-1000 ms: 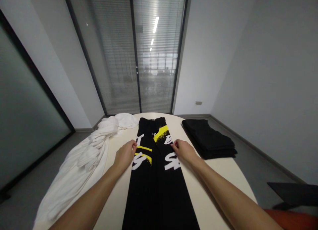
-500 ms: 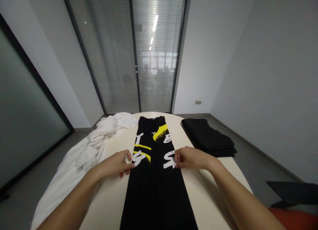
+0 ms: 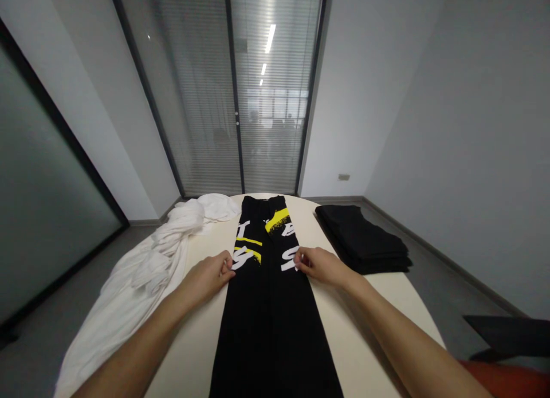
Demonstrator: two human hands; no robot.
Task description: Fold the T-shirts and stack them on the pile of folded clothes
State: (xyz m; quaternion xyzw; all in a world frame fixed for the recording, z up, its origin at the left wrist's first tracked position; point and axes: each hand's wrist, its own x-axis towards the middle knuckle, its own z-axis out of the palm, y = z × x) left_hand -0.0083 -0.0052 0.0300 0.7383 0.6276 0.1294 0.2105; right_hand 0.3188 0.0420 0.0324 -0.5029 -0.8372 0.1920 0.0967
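A long black garment with white lettering and yellow streaks lies flat down the middle of the pale table. My left hand pinches its left edge beside the white print, fingers drawn together. On the opposite edge, my right hand has thumb and fingers closed on the cloth by the other white letter. The garment's near end runs out of the bottom of the view.
Crumpled white cloth covers the table's left side. A stack of folded black garments lies at the right edge. Beyond the table are glass panels with blinds; a dark and red chair stands lower right.
Both hands have moved slightly away from me, and their fingers have closed on the garment's edges. The printed part of the garment has shifted a little toward the far end.
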